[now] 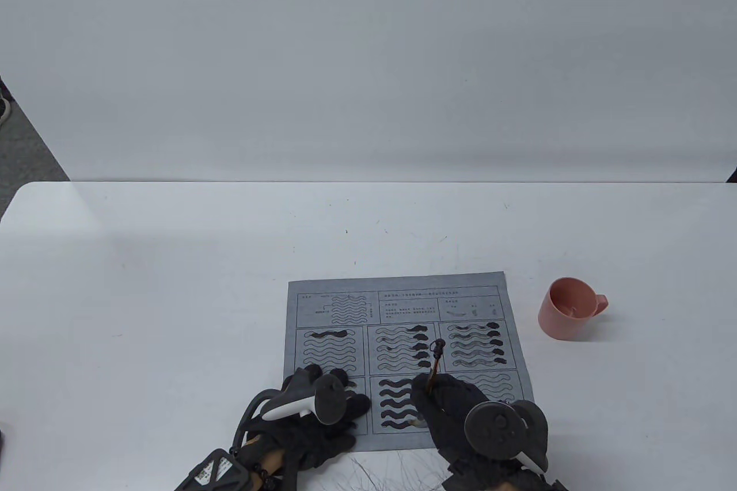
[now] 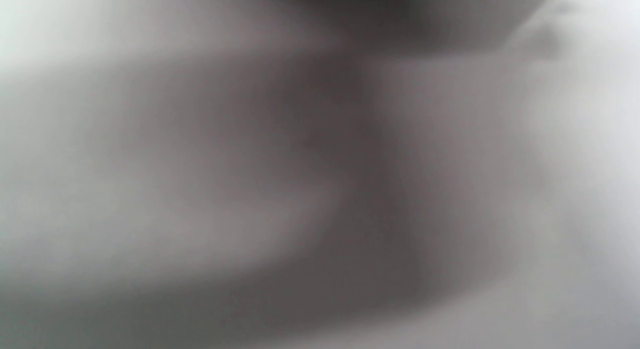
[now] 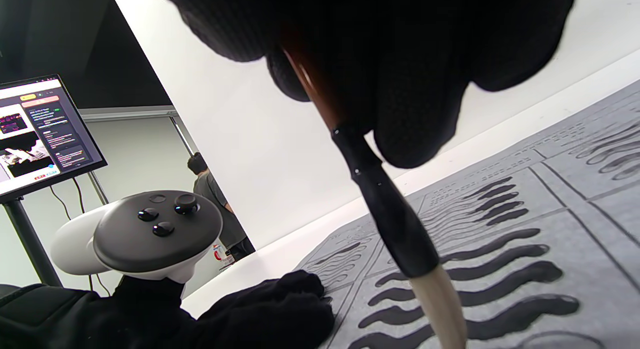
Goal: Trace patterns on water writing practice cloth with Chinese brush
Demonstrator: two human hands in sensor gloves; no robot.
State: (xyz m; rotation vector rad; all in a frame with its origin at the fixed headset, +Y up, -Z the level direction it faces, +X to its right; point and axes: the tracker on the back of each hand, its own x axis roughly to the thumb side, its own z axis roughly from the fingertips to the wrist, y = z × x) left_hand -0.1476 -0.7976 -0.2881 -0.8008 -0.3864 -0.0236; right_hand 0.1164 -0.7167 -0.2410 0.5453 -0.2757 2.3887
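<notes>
A grey practice cloth [image 1: 403,307] printed with boxes of wavy lines lies on the white table; several waves are dark and wet. My right hand [image 1: 455,404] grips a Chinese brush [image 1: 434,367] with a brown shaft, black ferrule and pale tip [image 3: 442,304]. The tip is down on the lower middle box in the right wrist view. My left hand [image 1: 322,399] rests flat on the cloth's lower left part, fingers spread; it also shows in the right wrist view [image 3: 270,314]. The left wrist view is a grey blur.
A pink cup [image 1: 567,307] lies tilted on the table to the right of the cloth. The table's [image 1: 173,284] far edge meets a white wall. A monitor [image 3: 40,134] on a stand and a person [image 3: 215,199] show in the background.
</notes>
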